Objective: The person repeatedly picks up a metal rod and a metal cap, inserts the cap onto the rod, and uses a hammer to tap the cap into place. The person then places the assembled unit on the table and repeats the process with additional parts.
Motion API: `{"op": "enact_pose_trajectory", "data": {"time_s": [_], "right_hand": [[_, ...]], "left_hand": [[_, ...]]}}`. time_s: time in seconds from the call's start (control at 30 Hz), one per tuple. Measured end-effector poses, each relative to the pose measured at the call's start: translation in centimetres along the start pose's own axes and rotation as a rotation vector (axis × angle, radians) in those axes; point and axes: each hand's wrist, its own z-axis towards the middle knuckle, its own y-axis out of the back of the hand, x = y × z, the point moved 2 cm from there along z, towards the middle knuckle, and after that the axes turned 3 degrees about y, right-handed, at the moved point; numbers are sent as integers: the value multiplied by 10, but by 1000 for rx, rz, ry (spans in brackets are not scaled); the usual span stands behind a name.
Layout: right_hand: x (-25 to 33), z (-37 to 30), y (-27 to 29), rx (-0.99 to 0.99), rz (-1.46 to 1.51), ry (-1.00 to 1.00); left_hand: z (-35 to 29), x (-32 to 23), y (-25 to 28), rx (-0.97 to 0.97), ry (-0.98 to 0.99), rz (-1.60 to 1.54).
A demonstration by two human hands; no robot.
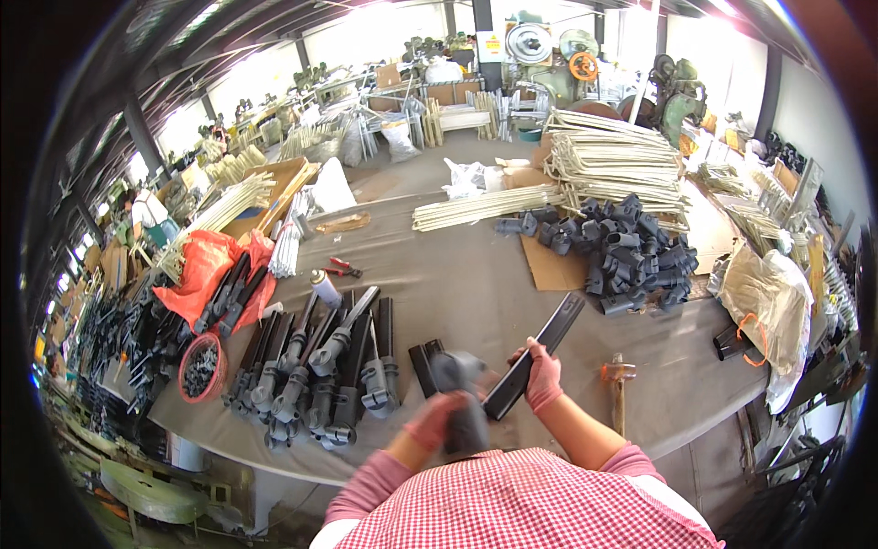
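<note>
My right hand (543, 377), in a reddish glove, is wrapped round a black rectangular tube (554, 326) held at a slant over the bench. Close by, my left hand (433, 423), smeared by motion, grips a grey plastic pipe fitting (467, 423). That fitting is blurred too, just left of the tube's lower end and apart from it as far as I can tell. Partly hidden behind it is a short black piece (423, 363). To the left lie several black tubes with grey fittings on their ends (322, 389).
A hammer (618, 373) lies right of my right hand. Behind it is a heap of loose grey fittings (631, 252). A red basket (202, 368) of small dark parts, a spray can (325, 287) and red-handled pliers (344, 267) are at left. Pale rods (617, 165) are stacked farther back.
</note>
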Motion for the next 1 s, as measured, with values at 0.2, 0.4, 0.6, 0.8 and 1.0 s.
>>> {"op": "enact_pose_trajectory", "data": {"time_s": [0.2,0.4,0.6,0.8,1.0], "right_hand": [[49,6,110,-78,-562,236],[89,-34,280,-445,-2026,25],[99,-35,274,-427,-1635,131],[151,-46,180,-58,-278,110],[142,-47,171,-276,-523,-325]], "left_hand": [[65,33,-30,166,107,483],[111,74,-5,190,-231,1746],[135,131,-13,341,-166,2235],[138,129,-17,281,36,2203],[143,138,-6,302,-20,2132]]}}
